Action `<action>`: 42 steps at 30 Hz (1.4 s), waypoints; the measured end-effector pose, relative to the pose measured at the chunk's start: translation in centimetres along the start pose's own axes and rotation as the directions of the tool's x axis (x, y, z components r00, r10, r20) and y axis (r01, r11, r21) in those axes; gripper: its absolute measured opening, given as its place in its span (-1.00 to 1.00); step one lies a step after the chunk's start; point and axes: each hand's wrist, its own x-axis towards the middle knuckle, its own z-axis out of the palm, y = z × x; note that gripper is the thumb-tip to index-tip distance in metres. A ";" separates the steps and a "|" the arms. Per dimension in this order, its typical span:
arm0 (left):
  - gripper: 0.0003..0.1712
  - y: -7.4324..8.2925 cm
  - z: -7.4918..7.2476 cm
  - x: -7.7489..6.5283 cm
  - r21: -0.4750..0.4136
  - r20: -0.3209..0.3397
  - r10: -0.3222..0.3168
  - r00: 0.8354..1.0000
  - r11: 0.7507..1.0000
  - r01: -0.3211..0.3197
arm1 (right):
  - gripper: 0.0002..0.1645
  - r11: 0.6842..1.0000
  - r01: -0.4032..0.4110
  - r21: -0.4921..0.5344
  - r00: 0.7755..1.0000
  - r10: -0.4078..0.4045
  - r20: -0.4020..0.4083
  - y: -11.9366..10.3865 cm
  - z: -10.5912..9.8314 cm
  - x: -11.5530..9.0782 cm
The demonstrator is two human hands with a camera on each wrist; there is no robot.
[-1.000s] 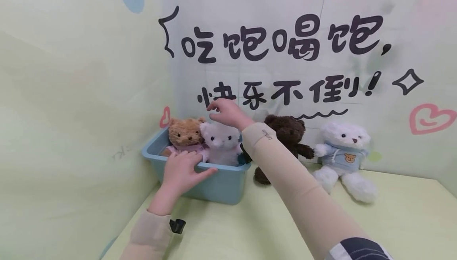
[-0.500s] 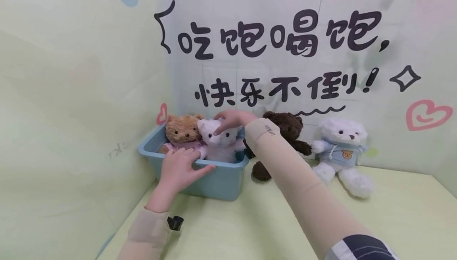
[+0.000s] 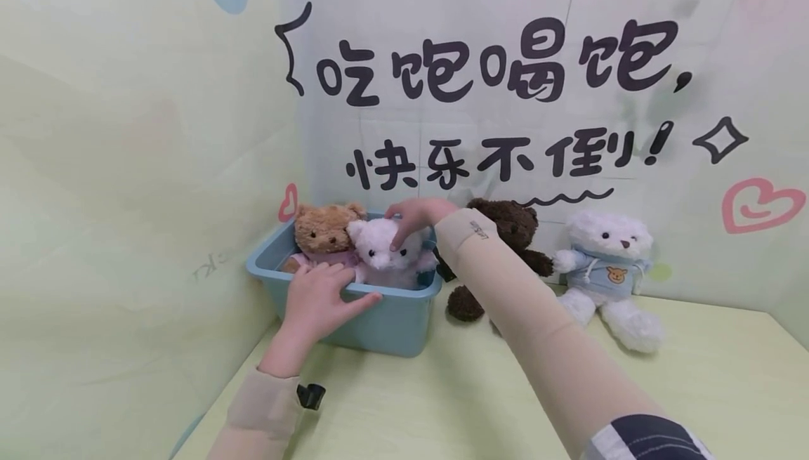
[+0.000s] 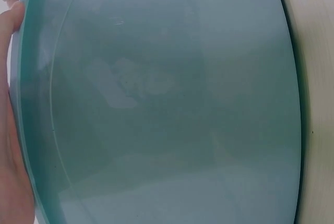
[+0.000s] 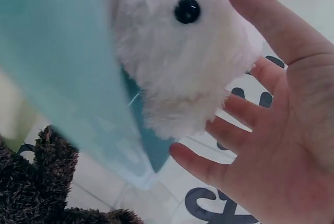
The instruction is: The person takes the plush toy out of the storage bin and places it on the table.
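Observation:
A blue plastic tub (image 3: 376,326) holds two plush toys: a brown teddy bear (image 3: 321,232) in pink at the left, and a white plush toy (image 3: 377,253) beside it. With fingers hooked over the tub's front rim and thumb stretched along the outside, my left hand (image 3: 319,302) grips the rim; the left wrist view is mostly tub wall (image 4: 156,130). My right hand (image 3: 420,215) holds the white toy's head, its thumb on the face near one eye. In the right wrist view the fingers (image 5: 245,106) spread behind that furry head.
Just right of the tub sits a dark brown teddy bear (image 3: 513,225), partly hidden by my right forearm. Farther right, a white teddy bear (image 3: 609,270) in a blue hoodie leans by the lettered wall (image 3: 682,256). All rest on a pale yellow table (image 3: 404,404).
My right hand has come down from above the tub onto the white toy's head, which now tilts slightly left. The left hand has stayed on the rim.

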 end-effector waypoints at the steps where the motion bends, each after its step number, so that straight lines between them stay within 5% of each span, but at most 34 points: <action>1: -0.41 0.0 0.0 0.0 -0.004 -0.004 0.002 1.000 1.000 -0.002 | -0.11 1.000 0.002 -0.009 1.000 -0.002 0.001 -0.1 0.0 0.0; 10: -0.40 0.0 0.1 0.0 -0.006 -0.010 0.005 1.000 1.000 -0.005 | 0.11 0.997 -0.009 -0.077 0.998 0.013 0.055 -1.4 0.3 0.6; 15: -0.40 0.1 0.2 0.0 -0.004 -0.005 0.006 1.000 1.000 -0.006 | 0.04 0.990 -0.007 -0.142 0.997 0.018 0.077 -1.8 0.6 0.9; 22: -0.40 0.0 0.5 0.0 0.001 -0.016 0.014 1.000 1.000 -0.014 | -0.06 0.999 0.000 -0.054 0.999 0.002 0.033 -1.7 0.6 0.9; 31: -0.38 -0.1 0.3 0.1 -0.003 -0.032 0.022 0.999 1.000 -0.022 | -0.11 0.987 0.151 0.058 0.974 -0.139 -0.178 -1.0 -2.4 -0.8; 42: -0.38 0.2 0.2 0.0 -0.006 -0.029 0.012 0.999 1.000 -0.012 | -0.08 0.986 0.159 0.042 0.922 -0.133 -0.363 -0.4 -5.8 -3.8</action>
